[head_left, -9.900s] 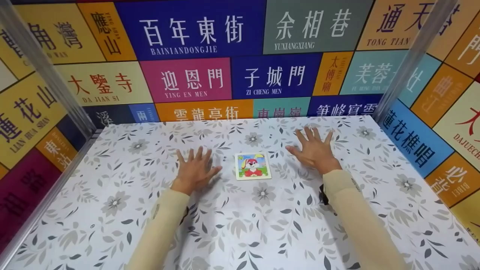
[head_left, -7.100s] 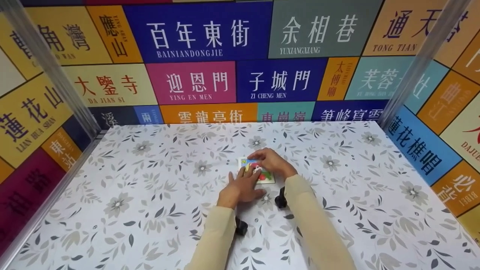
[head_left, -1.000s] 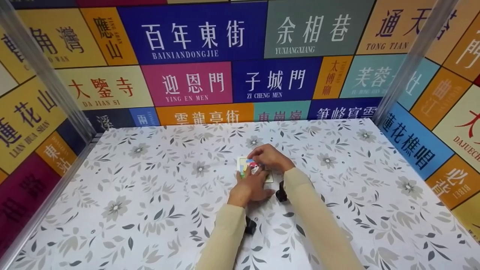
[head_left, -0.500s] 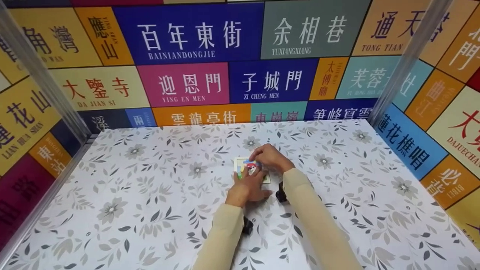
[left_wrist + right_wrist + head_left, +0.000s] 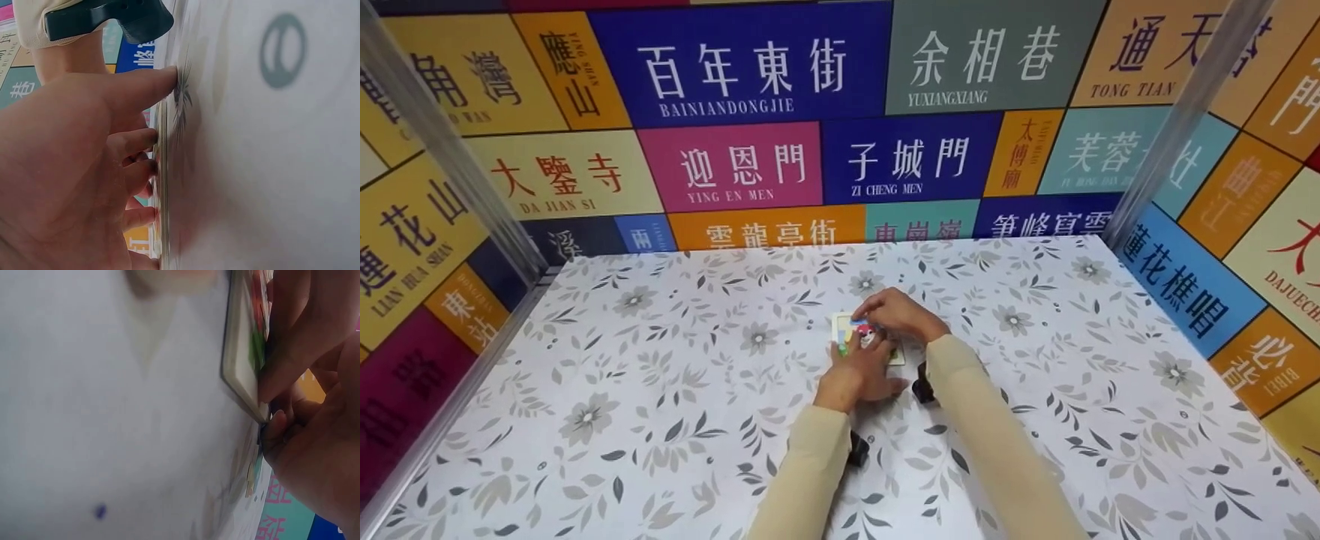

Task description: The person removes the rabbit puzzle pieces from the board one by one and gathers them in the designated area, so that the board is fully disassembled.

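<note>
Fingers [image 5: 138,143] of the left hand [image 5: 861,373] lie flat and fairly straight, a little spread, pressing down on the near part of the picture card [image 5: 844,330], with the thumb [image 5: 143,87] stretched out onto the table beside it. That's clearest from the left wrist view, where the fingertips line up along the card's thin edge. The right hand [image 5: 898,315] comes in from the far right side with its fingers curled over the card's top. In the right wrist view the fingertips [image 5: 270,382] sit bent against the card's face right by a corner, and another finger is tucked at the edge just below that corner. Looks like a pinch or a pry at the corner, but honestly I can't tell if the card is lifted at all.

The card itself is a small square thing with a pale border and a colourful cartoon picture (red, green and a bit of blue peeking out between the hands). It lies flat on the floral tablecloth [image 5: 660,390], roughly mid-table, mostly covered by both hands.

Both arms are in cream sleeves [image 5: 990,442], and each wrist has a small black camera mount [image 5: 921,388] strapped underneath. Around the table are walls [image 5: 735,161] plastered with colourful panels of Chinese place names, plus metal posts [image 5: 1174,124] at the back corners.
</note>
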